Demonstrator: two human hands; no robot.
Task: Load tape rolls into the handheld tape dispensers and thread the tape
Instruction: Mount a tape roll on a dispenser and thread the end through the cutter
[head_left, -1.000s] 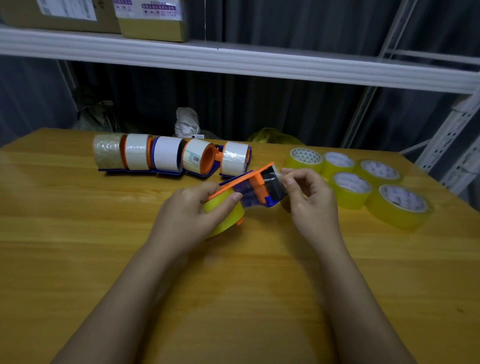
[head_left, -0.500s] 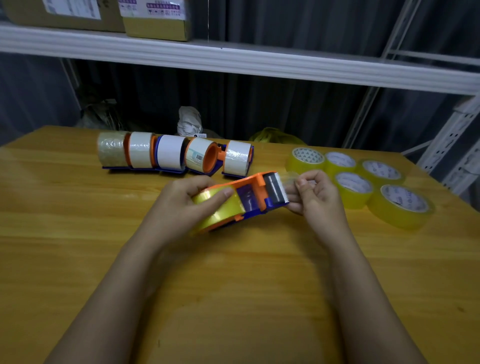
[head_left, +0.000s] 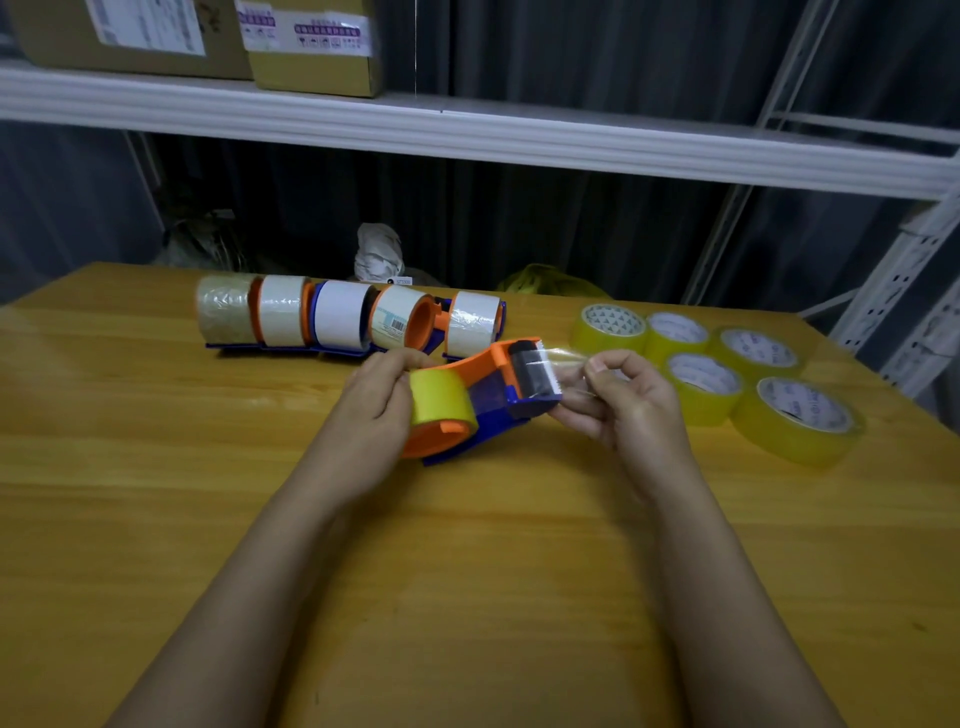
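An orange and blue tape dispenser (head_left: 488, 395) is held just above the wooden table (head_left: 467, 571), with a yellow tape roll (head_left: 441, 402) mounted on it. My left hand (head_left: 374, 410) grips the dispenser at the roll end. My right hand (head_left: 628, 405) pinches the clear tape end (head_left: 566, 364), which stretches from the dispenser's black roller head towards my fingers. Several loose yellow tape rolls (head_left: 727, 364) lie flat at the right. A row of several loaded dispensers (head_left: 353, 317) with white and clear rolls stands at the back left.
A white shelf (head_left: 467, 140) with cardboard boxes (head_left: 311, 47) runs above the far edge of the table. A crumpled white bag (head_left: 379, 254) and yellow material (head_left: 540, 278) lie behind the table. A white metal rack upright (head_left: 904, 291) stands at the right.
The dispenser has turned so that its head points right and the roll faces me. My right hand has drawn the tape end out past the roller head, farther right.
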